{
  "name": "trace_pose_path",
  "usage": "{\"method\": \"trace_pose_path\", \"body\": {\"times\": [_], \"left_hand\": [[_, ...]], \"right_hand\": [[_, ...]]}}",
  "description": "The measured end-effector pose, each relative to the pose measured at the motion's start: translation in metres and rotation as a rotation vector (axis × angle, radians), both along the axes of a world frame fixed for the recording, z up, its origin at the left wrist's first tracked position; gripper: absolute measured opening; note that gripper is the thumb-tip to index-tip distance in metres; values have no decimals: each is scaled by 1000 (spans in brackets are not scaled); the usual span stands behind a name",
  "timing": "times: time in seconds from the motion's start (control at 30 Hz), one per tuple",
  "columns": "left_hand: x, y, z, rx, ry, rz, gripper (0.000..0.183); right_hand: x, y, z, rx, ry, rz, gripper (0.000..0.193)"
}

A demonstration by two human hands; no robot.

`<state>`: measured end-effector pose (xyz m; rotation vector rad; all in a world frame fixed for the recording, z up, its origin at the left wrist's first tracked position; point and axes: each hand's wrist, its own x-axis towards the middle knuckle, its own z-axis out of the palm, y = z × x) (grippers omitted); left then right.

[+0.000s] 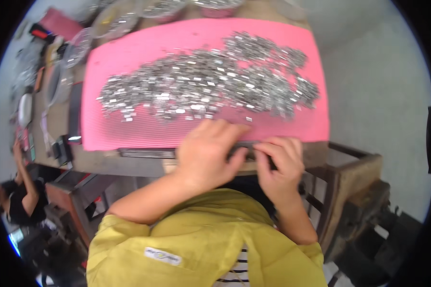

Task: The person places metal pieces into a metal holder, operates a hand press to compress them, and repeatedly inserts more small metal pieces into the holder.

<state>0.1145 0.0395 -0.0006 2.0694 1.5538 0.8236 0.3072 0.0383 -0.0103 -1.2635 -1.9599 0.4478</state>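
Observation:
Many small, shiny silver metal pieces [191, 79] lie in a wide heap on a pink ribbed mat [134, 134]. At the mat's near edge my left hand [210, 150] is closed, its fingers bent over the front and its thumb below. Just right of it is my right hand [280, 165], fingers curled and thumb drawn toward them. A dark narrow edge shows between the two hands; whatever they pinch is hidden or too small to make out. Left of my left hand, a dark flat bar [147, 153] runs along the table's front edge.
Clear round tubs [115, 21] with more silver pieces stand along the mat's far and left sides. A dark flat box [75, 112] lies left of the mat. Wooden frames [349, 191] flank my lap. Another person [26, 191] sits at the far left.

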Motion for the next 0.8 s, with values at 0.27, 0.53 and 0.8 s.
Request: {"method": "trace_pose_path", "body": {"times": [0.27,0.53,0.8], "left_hand": [[-30,-9,13,47,-270,-22,39],[-180,2,-15,245,245,371,47],[-189,-44,-27,275,257,252,41]], "right_hand": [[6,8,19,-9,-19,45,21],[-35,28,39,89,-106,216,22],[-88,31,51,117,-199,446,25]]}}
